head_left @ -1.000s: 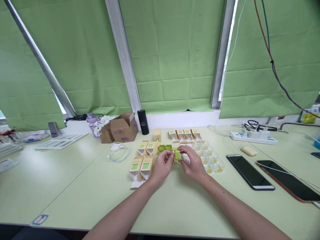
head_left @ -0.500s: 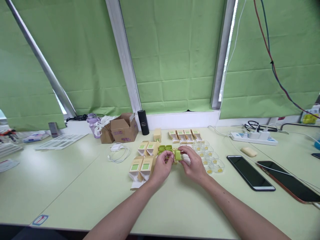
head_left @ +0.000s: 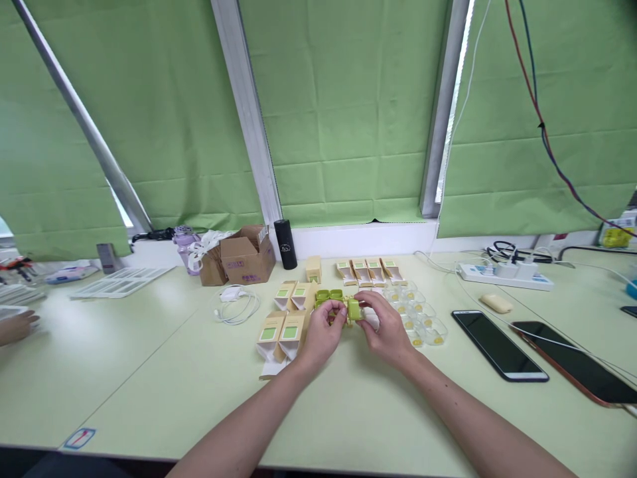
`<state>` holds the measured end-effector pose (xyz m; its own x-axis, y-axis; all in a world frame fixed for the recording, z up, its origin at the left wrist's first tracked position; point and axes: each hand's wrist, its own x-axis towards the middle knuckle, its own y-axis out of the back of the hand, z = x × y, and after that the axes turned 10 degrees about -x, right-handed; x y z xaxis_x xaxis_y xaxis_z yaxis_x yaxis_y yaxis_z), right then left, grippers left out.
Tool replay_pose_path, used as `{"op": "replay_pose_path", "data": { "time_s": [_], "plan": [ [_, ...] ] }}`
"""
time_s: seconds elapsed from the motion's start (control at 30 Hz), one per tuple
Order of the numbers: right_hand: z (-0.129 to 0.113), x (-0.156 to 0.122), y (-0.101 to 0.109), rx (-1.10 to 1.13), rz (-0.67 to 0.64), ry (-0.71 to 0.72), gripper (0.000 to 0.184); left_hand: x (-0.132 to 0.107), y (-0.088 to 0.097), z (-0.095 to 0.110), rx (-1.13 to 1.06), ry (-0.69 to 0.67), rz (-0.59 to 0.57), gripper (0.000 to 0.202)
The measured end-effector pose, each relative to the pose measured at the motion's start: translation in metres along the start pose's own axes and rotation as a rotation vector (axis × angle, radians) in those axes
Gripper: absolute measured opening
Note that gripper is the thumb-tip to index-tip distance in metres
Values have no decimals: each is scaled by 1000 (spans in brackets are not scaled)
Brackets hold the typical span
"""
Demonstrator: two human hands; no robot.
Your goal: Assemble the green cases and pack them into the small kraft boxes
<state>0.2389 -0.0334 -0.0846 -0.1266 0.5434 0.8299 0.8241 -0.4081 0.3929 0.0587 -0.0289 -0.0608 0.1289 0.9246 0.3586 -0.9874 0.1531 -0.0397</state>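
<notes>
My left hand (head_left: 322, 335) and my right hand (head_left: 387, 330) meet over the middle of the pale green table (head_left: 149, 372). Both pinch a small green plastic case (head_left: 353, 309) between fingertips, just above the tabletop. Two more green cases (head_left: 328, 295) lie right behind it. Beige folded cartons with green labels (head_left: 281, 330) lie to the left of my left hand. Clear plastic trays with yellow bits (head_left: 421, 315) sit to the right of my right hand. A row of opened cartons (head_left: 368, 271) lies farther back.
Two phones (head_left: 500, 345) lie at the right, with a power strip (head_left: 505, 273) and cables behind. A white cable (head_left: 236, 304), cardboard boxes (head_left: 243, 255), a black cylinder (head_left: 285, 243) and a purple bottle (head_left: 183, 244) stand at the back left. Another person's hand (head_left: 14, 326) shows at the left edge.
My hands have barely moved on the green case. Another person's hand has come into view at the left edge.
</notes>
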Motion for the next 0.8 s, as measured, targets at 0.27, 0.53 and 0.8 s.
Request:
{"op": "replay_pose_path", "data": {
  "time_s": [0.27,0.53,0.8],
  "plan": [
    [-2,2,2,-6,7,0,49,0,0,1,-20,7,22,37],
    [0,1,1,-6,1,-3,49,1,1,-1,-31,21,25,39],
    [1,1,1,-1,8,3,49,1,1,-2,-31,17,31,39]
  ]
}}
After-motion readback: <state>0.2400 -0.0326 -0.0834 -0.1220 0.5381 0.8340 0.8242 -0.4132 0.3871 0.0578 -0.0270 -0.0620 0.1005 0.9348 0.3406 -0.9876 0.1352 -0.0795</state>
